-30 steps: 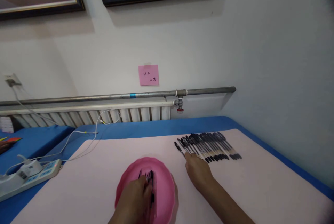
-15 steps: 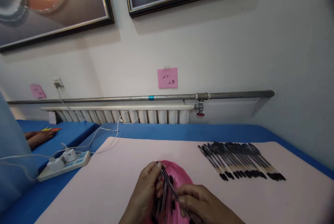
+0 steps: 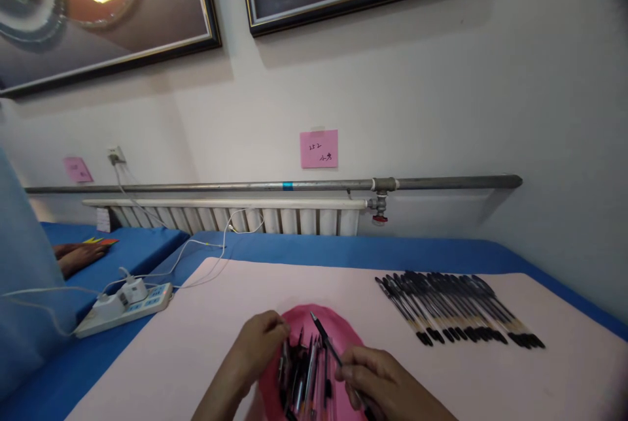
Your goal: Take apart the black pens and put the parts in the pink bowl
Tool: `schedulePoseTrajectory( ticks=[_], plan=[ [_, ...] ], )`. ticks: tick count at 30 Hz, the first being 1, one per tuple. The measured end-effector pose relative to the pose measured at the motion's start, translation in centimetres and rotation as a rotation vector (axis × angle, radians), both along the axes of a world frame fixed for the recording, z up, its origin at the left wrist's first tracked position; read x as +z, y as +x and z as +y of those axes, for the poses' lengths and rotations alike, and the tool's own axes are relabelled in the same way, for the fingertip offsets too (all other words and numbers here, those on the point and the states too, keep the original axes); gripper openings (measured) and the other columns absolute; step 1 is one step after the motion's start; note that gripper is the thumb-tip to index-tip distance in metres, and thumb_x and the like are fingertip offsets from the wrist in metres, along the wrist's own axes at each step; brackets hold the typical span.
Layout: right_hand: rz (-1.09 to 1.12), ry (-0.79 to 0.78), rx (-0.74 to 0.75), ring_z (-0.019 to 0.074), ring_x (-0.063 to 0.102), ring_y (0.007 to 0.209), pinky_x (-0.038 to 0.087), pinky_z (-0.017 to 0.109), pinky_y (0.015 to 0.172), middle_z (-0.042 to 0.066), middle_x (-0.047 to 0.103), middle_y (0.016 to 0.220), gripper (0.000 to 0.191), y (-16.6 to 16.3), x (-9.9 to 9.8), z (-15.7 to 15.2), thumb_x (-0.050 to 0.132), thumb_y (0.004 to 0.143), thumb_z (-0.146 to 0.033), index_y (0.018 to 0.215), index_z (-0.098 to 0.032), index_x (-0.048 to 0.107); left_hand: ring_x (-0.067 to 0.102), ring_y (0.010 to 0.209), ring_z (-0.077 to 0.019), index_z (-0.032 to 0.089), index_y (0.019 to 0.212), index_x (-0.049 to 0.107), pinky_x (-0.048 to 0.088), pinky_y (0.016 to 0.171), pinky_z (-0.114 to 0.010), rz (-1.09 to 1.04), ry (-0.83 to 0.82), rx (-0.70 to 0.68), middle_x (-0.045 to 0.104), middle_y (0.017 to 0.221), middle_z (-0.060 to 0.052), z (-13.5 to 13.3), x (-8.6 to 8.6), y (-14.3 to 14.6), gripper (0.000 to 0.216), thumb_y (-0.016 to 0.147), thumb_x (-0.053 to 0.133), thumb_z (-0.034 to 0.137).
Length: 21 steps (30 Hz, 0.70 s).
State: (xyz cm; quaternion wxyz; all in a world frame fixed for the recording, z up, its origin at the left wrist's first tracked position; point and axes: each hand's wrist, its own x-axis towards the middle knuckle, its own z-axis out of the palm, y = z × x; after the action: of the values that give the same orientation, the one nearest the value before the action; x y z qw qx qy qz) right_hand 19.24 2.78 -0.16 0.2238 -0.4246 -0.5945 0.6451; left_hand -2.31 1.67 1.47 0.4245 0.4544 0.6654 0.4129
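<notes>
In my right hand (image 3: 375, 382) is a pen (image 3: 328, 342), tilted up to the left with its bare metal tip above a pink bowl (image 3: 341, 324). My left hand (image 3: 258, 346) is at the bowl's left side, thumb and fingers closed together. A dark piece shows just under those fingertips, but I cannot make out what they hold. Several dark and clear pens (image 3: 307, 375) lie in the bowl, pointing mostly away from me. To the right, a row of black pens (image 3: 451, 306) lies side by side on the pink sheet (image 3: 216, 316).
A white power strip (image 3: 125, 311) with plugs and cables lies at the left on the blue table cover (image 3: 294, 248). Another person's hand (image 3: 86, 254) rests on a neighbouring blue table. A radiator (image 3: 294, 219) and pipe (image 3: 235, 187) run along the wall behind.
My hands have parted. The left hand has left the pen's upper end and moved left and slightly down to the bowl's side. The right hand still holds the pen, its tip now exposed.
</notes>
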Motion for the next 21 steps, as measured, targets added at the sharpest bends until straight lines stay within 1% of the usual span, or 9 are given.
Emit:
schedulePoseTrajectory(
  ticks=[1, 3, 4, 7, 10, 13, 17, 19, 21],
  plan=[
    [0.005, -0.012, 0.021, 0.0053, 0.031, 0.037, 0.018, 0.021, 0.039, -0.004, 0.052, 0.053, 0.015, 0.0, 0.0, 0.1, 0.048, 0.077, -0.027, 0.064, -0.019, 0.051, 0.045, 0.047, -0.0096, 0.015, 0.067, 0.064, 0.03, 0.045, -0.021, 0.023, 0.011, -0.023, 0.054, 0.051, 0.004, -0.1, 0.0, 0.4, 0.019, 0.067, 0.064, 0.034],
    [0.036, -0.035, 0.064, 0.0052, 0.031, 0.037, 0.018, 0.021, 0.039, -0.004, 0.052, 0.054, 0.014, 0.0, 0.1, -0.1, 0.049, 0.076, -0.026, 0.064, -0.019, 0.052, 0.048, 0.051, -0.0094, 0.015, 0.078, 0.066, 0.033, 0.048, -0.021, -0.061, 0.053, -0.056, 0.058, 0.059, 0.003, -0.2, 0.0, 1.2, 0.022, 0.068, 0.064, 0.035],
    [0.064, -0.04, 0.064, 0.0051, 0.031, 0.038, 0.017, 0.021, 0.04, -0.004, 0.052, 0.054, 0.014, 0.0, 0.0, -0.2, 0.049, 0.076, -0.026, 0.064, -0.019, 0.053, 0.045, 0.048, -0.0081, 0.015, 0.079, 0.066, 0.031, 0.046, -0.021, -0.157, 0.06, -0.088, 0.056, 0.058, 0.004, -0.3, 0.1, 1.6, 0.024, 0.071, 0.063, 0.038],
    [0.158, -0.079, 0.04, 0.0056, 0.029, 0.041, 0.015, 0.021, 0.042, -0.004, 0.05, 0.054, 0.016, -0.2, -0.2, -0.9, 0.049, 0.077, -0.03, 0.067, -0.018, 0.055, 0.026, 0.036, -0.0029, 0.014, 0.08, 0.064, 0.019, 0.037, -0.019, -0.534, 0.021, -0.196, 0.044, 0.052, 0.008, -0.5, 0.2, 2.6, 0.031, 0.074, 0.061, 0.045],
    [0.24, -0.131, 0.023, 0.007, 0.032, 0.045, 0.018, 0.021, 0.044, -0.004, 0.047, 0.055, 0.018, -0.4, -0.4, -1.4, 0.054, 0.074, -0.035, 0.07, -0.018, 0.056, 0.022, 0.037, -0.0009, 0.013, 0.09, 0.065, 0.015, 0.037, -0.017, -0.787, 0.016, -0.199, 0.04, 0.051, 0.009, -0.6, 0.1, 3.6, 0.034, 0.07, 0.07, 0.04],
    [0.298, -0.163, 0.017, 0.0071, 0.032, 0.047, 0.02, 0.021, 0.047, -0.006, 0.044, 0.053, 0.02, -0.4, -0.4, -1.4, 0.061, 0.071, -0.036, 0.066, -0.018, 0.052, 0.025, 0.037, -0.0006, 0.011, 0.084, 0.066, 0.016, 0.037, -0.016, -0.868, 0.062, -0.183, 0.037, 0.048, 0.01, -0.5, -0.3, 4.3, 0.03, 0.068, 0.073, 0.035],
    [0.34, -0.116, 0.007, 0.0062, 0.034, 0.047, 0.022, 0.02, 0.048, -0.008, 0.043, 0.05, 0.028, -0.7, -0.2, -1.1, 0.072, 0.062, -0.029, 0.06, -0.019, 0.046, 0.027, 0.035, -0.0006, 0.012, 0.079, 0.066, 0.017, 0.037, -0.017, -0.883, 0.136, -0.155, 0.038, 0.045, 0.009, -0.3, -0.8, 4.6, 0.023, 0.071, 0.071, 0.033],
    [0.382, -0.131, 0.005, 0.0073, 0.041, 0.049, 0.027, 0.02, 0.051, -0.006, 0.048, 0.053, 0.027, -1.0, -0.2, -1.2, 0.073, 0.063, -0.034, 0.064, -0.018, 0.05, 0.028, 0.035, -0.0007, 0.012, 0.078, 0.066, 0.016, 0.037, -0.016, -0.898, 0.137, -0.136, 0.038, 0.044, 0.009, -0.3, -0.8, 4.5, 0.023, 0.07, 0.072, 0.033],
    [0.44, -0.21, 0.013, 0.0092, 0.047, 0.051, 0.032, 0.021, 0.054, -0.003, 0.054, 0.057, 0.029, -1.2, -0.4, -1.4, 0.066, 0.069, -0.043, 0.073, -0.016, 0.057, 0.028, 0.036, -0.0008, 0.012, 0.079, 0.066, 0.017, 0.037, -0.016, -0.908, 0.134, -0.125, 0.037, 0.043, 0.009, -0.2, -0.7, 4.3, 0.024, 0.07, 0.073, 0.033]
  ],
)
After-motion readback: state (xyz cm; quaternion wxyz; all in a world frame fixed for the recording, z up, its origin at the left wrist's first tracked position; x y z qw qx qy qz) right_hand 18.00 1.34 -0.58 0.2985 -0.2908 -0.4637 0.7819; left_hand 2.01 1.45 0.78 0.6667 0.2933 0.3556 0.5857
